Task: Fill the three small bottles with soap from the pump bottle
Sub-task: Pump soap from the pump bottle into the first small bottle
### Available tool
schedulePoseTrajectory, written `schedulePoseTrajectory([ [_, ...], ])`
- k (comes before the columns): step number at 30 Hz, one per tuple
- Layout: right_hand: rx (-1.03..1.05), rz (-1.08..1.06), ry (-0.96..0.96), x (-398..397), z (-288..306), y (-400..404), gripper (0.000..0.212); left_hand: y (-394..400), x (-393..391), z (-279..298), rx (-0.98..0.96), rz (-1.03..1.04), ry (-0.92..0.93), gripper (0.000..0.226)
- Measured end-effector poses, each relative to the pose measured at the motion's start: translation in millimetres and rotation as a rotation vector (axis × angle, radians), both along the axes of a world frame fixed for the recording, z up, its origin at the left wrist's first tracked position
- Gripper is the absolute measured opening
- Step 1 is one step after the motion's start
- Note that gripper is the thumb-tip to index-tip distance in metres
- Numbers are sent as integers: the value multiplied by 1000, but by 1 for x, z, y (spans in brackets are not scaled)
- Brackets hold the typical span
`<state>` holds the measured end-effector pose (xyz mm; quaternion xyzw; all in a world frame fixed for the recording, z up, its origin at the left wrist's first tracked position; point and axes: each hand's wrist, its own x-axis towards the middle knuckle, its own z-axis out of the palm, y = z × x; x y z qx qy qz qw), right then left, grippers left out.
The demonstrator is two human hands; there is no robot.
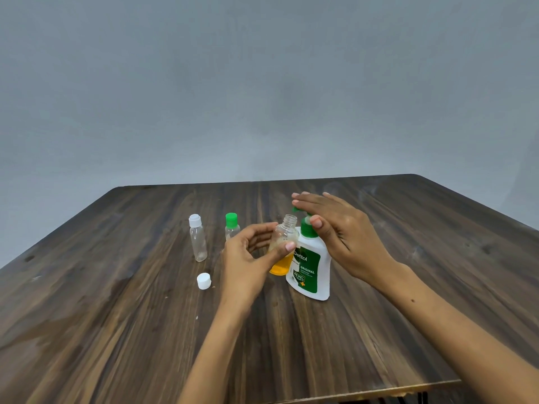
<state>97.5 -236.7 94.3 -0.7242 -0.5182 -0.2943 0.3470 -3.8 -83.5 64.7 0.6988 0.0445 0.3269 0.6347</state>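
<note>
A white pump bottle [310,269] with a green label and green pump stands at mid-table. My right hand [341,228] lies flat with straight fingers on top of the pump head. My left hand [250,255] pinches an uncapped clear small bottle [284,237], held with its mouth just below the pump's spout; orange soap shows in its lower part. To the left stand a clear small bottle with a white cap [197,239] and a clear small bottle with a green cap [232,227], partly hidden behind my left hand.
A loose white cap [204,280] lies on the dark wooden table [116,316] in front of the white-capped bottle. The table's front edge runs along the lower right, and a plain grey wall stands behind.
</note>
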Motion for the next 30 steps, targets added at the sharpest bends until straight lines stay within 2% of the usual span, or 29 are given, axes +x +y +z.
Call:
schedulePoseTrajectory([
  [8, -86, -61, -115, 2, 0, -3, 70, 0, 0, 3, 3, 6, -4, 41],
  [30, 30, 31, 74, 3, -3, 0, 66, -1, 0, 3, 15, 9, 9, 47],
])
